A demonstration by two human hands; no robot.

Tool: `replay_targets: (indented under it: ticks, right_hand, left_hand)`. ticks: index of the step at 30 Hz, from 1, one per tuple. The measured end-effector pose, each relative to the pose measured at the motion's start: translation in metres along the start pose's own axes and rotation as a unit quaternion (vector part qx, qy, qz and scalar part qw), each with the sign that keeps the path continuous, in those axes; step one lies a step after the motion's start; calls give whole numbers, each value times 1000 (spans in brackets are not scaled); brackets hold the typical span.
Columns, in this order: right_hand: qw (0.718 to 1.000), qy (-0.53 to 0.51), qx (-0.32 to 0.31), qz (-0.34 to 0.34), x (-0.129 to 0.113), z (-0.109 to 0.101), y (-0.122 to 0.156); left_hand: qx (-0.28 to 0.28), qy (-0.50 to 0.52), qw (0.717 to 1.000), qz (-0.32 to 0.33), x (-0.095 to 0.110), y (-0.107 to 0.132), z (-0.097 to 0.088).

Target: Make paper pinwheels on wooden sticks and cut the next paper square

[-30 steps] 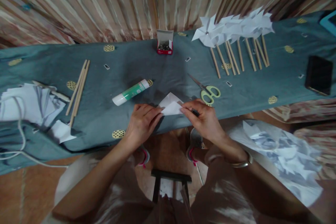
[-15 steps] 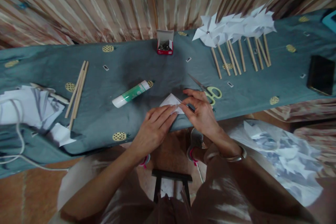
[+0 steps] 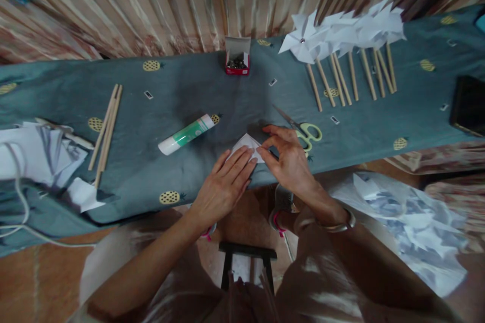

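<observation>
Folded paper [image 3: 246, 140] partly hidden by hands [image 3: 222, 186] — paper stack [image 3: 38, 154] cut off left, dark slab [image 3: 470, 106] right.

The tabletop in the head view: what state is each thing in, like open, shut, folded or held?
White paper: folded to a point, under the left hand
Left hand: fingers spread flat on the paper
Right hand: fingertips at the paper's right edge
Red box: open, lid up
Glue stick: lying on its side
Scissors: lying down, blades look closed
Pinwheels: assembled on sticks
Loose sticks: lying, nothing attached
</observation>
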State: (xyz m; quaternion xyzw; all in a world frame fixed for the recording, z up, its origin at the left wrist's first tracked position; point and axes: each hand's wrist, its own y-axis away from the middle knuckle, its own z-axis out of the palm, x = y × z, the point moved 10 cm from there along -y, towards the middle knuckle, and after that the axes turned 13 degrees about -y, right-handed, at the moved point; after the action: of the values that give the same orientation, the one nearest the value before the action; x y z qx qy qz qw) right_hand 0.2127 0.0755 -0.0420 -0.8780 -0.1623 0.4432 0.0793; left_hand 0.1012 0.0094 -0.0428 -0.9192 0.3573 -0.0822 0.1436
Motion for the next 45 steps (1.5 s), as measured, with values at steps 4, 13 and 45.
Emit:
replay_targets:
  ticks: [4, 13, 45]
  right_hand:
    - [1000, -2, 0, 8, 2, 1, -1]
    - [1000, 3, -1, 7, 2, 1, -2]
    - [999, 53, 15, -4, -4, 3, 6]
  left_hand:
    - [-6, 3, 1000, -3, -1, 0, 2]
    - [-14, 13, 1000, -8, -3, 1, 4]
    - [-14, 5, 1000, -13, -3, 1, 5]
